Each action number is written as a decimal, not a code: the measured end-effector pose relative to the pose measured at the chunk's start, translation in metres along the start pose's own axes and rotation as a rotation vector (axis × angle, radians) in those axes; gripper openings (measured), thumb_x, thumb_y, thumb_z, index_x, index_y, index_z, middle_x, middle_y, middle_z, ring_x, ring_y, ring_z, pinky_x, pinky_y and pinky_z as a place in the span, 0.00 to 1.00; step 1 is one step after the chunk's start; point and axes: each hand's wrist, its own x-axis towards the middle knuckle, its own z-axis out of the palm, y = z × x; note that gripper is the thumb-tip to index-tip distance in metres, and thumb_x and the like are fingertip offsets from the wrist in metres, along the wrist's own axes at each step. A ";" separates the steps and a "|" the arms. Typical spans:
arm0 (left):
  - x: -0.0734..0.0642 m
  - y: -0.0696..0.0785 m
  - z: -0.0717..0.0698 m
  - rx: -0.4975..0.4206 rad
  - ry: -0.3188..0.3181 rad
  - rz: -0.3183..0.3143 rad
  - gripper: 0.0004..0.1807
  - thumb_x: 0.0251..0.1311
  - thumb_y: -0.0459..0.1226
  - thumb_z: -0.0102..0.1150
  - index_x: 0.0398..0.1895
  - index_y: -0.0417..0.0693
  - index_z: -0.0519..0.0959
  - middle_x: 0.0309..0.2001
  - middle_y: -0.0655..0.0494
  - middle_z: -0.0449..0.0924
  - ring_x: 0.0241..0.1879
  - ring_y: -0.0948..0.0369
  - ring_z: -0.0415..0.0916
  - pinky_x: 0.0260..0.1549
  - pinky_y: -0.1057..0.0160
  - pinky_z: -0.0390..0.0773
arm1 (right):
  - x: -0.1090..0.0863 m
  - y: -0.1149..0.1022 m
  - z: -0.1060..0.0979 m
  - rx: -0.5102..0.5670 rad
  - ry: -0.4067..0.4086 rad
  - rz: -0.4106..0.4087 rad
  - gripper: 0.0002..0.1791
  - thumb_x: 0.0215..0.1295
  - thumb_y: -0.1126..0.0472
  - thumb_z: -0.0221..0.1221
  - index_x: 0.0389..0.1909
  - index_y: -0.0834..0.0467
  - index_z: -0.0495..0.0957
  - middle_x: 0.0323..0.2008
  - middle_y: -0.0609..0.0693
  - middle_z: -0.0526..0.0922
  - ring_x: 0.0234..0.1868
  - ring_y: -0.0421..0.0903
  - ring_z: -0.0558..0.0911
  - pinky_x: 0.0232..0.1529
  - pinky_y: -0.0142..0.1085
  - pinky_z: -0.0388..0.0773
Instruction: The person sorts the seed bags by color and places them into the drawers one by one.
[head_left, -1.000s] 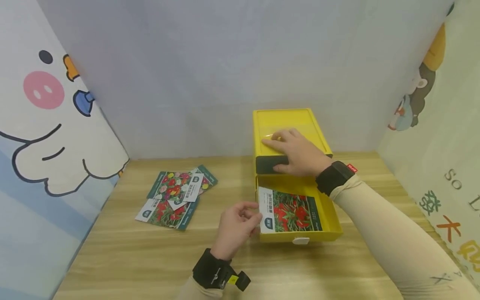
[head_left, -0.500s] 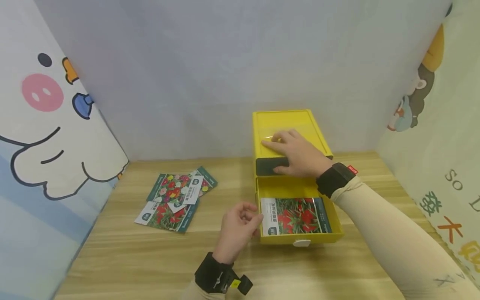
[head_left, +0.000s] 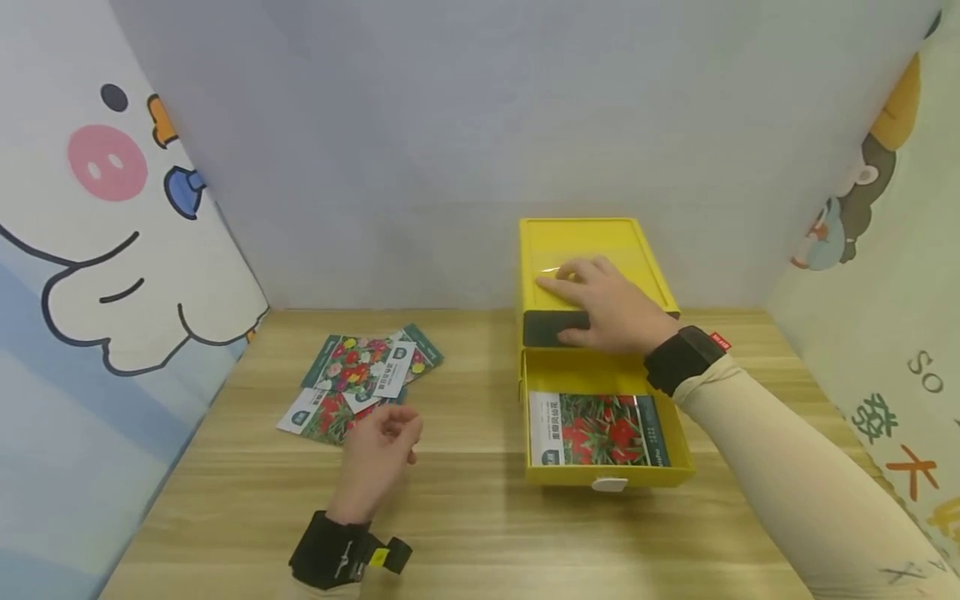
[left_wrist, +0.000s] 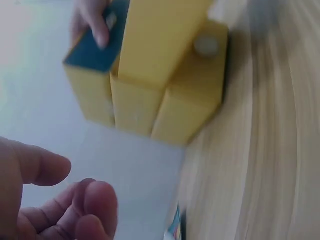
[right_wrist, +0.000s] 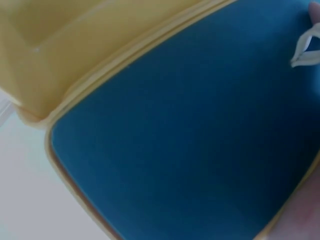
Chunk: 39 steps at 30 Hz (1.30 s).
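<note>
My right hand (head_left: 618, 307) rests on top of a yellow drawer box (head_left: 592, 242), its thumb against the dark front panel (right_wrist: 175, 125). In the left wrist view the box (left_wrist: 140, 110) has three tiers, the middle drawer pulled out. A seed packet with red flowers (head_left: 603, 429) lies flat in that drawer (head_left: 611, 475). My left hand (head_left: 378, 454), fingers loosely bent and holding nothing, is over the table beside several flower seed packets (head_left: 352, 367). It partly hides the lowest packet. In the left wrist view a gap shows between thumb and fingers.
The packets overlap in a loose pile on the wood-grain table (head_left: 465, 533), left of the box. A pale curtain (head_left: 375, 167) hangs behind the box. Cartoon-printed side panels (head_left: 142, 333) bound the table left and right.
The red-flower packet has settled flat in the drawer, slightly rightward. My left hand has moved left from the drawer to the pile. My right hand has stayed on the box.
</note>
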 end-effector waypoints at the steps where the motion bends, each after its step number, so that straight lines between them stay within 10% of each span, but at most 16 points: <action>1: 0.003 -0.005 -0.010 0.078 0.022 0.010 0.10 0.63 0.37 0.58 0.43 0.40 0.78 0.31 0.49 0.79 0.23 0.59 0.78 0.24 0.63 0.76 | 0.000 0.000 -0.001 0.001 0.001 0.001 0.44 0.54 0.50 0.70 0.71 0.50 0.62 0.60 0.56 0.67 0.60 0.56 0.61 0.57 0.49 0.66; 7: 0.017 -0.032 -0.073 0.494 0.073 -0.004 0.19 0.64 0.44 0.56 0.48 0.36 0.77 0.37 0.44 0.82 0.33 0.53 0.78 0.29 0.57 0.75 | -0.001 0.000 -0.001 0.005 0.010 -0.003 0.43 0.54 0.50 0.70 0.71 0.50 0.63 0.60 0.56 0.67 0.59 0.57 0.63 0.55 0.49 0.67; 14: 0.028 -0.052 -0.110 0.641 -0.010 -0.028 0.31 0.66 0.50 0.53 0.53 0.27 0.72 0.40 0.34 0.79 0.36 0.45 0.78 0.30 0.49 0.74 | -0.002 -0.001 0.001 0.016 0.019 -0.019 0.43 0.53 0.50 0.71 0.70 0.51 0.65 0.58 0.56 0.68 0.57 0.57 0.63 0.54 0.48 0.67; 21: 0.050 -0.067 -0.118 0.719 -0.028 -0.011 0.35 0.63 0.51 0.55 0.54 0.23 0.71 0.43 0.28 0.78 0.36 0.39 0.78 0.31 0.46 0.76 | -0.005 -0.002 0.001 0.018 0.004 -0.007 0.42 0.54 0.50 0.70 0.70 0.51 0.64 0.59 0.56 0.68 0.58 0.56 0.63 0.55 0.47 0.68; 31: 0.084 -0.083 -0.114 0.765 -0.047 -0.106 0.25 0.59 0.53 0.58 0.22 0.38 0.73 0.21 0.49 0.71 0.23 0.54 0.68 0.19 0.58 0.67 | -0.001 -0.002 -0.007 0.004 -0.003 0.018 0.42 0.55 0.50 0.69 0.70 0.49 0.63 0.61 0.55 0.67 0.61 0.56 0.62 0.58 0.48 0.66; 39: 0.090 -0.092 -0.106 0.847 -0.055 -0.188 0.40 0.58 0.61 0.54 0.39 0.25 0.76 0.35 0.32 0.74 0.36 0.42 0.73 0.29 0.46 0.77 | -0.002 -0.002 -0.003 -0.003 -0.003 0.017 0.42 0.54 0.50 0.70 0.70 0.49 0.64 0.60 0.54 0.67 0.59 0.55 0.63 0.57 0.46 0.66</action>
